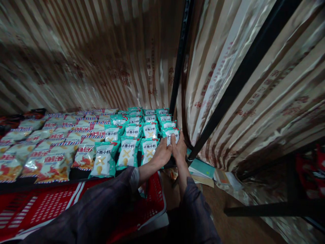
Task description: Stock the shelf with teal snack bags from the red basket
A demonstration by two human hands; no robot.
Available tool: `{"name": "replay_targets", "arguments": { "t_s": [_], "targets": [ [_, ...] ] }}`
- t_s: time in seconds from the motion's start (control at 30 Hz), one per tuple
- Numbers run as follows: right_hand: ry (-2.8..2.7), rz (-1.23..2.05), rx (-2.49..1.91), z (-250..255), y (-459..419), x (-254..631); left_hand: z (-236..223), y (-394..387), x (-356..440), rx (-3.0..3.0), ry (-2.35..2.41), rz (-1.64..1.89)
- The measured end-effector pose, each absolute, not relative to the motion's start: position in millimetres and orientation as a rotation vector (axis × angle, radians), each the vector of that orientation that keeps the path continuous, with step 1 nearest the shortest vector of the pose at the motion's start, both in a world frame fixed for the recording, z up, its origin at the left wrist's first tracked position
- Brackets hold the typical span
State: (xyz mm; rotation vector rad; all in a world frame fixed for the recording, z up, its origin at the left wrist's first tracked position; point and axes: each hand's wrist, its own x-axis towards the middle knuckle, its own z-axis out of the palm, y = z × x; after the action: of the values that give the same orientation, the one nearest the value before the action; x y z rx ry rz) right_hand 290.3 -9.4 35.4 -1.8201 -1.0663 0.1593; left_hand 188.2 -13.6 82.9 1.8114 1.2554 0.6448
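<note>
My left hand (163, 153) and my right hand (179, 146) meet at the right front corner of the shelf. Between them is a teal and white snack bag (173, 132), gripped from its near side and right edge; its lower part is hidden by my fingers. Behind it, more bags of the same kind (166, 118) stand in a row going back. Just left of my left hand another teal snack bag (149, 149) leans upright at the front of its row.
White and red snack bags (57, 159) fill the shelf's left side. Red plastic baskets (43, 206) sit below its front edge. A black metal post (228, 84) slants past my right hand. Pleated printed sheeting (114, 61) hangs behind, and papers (201, 167) lie low at right.
</note>
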Motion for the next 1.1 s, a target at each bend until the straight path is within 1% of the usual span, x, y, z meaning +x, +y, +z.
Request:
{"name": "replay_targets", "arguments": {
  "t_s": [0.4,0.7,0.97,1.1],
  "targets": [
    [-1.095,0.105,-1.808,34,-10,288,84,-15,185,1.790,1.273,0.640],
    [-1.105,-0.083,-1.724,26,-9,287,82,-18,183,1.816,1.286,0.639],
    [-1.080,-0.327,-1.505,31,-15,286,79,-25,182,1.880,1.251,0.718],
    [-1.123,-0.406,-1.409,37,-25,280,73,-32,164,1.924,1.203,0.934]
  ]
}}
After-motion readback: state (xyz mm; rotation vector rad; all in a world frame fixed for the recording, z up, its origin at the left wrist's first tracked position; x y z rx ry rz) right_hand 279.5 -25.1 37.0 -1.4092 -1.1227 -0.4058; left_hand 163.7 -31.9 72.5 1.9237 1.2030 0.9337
